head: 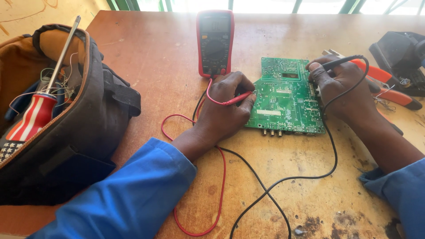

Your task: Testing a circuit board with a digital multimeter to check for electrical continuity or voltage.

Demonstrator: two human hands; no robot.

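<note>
Worn wood table (155,57), circuit board (283,99), multimeter (215,42), tool bag (75,132)

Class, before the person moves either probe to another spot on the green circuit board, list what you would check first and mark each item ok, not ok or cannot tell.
1. Red probe gripped in the left hand, tip at the edge of the green circuit board: ok.
2. Black probe gripped in the right hand, over the board's upper right side: ok.
3. Both leads plugged into the red-cased multimeter: cannot tell.
4. Meter reading visible: cannot tell, screen too dim.
5. Board flat on the worn wooden table: ok.
6. Red lead and black lead untangled: not ok, they cross.
</note>
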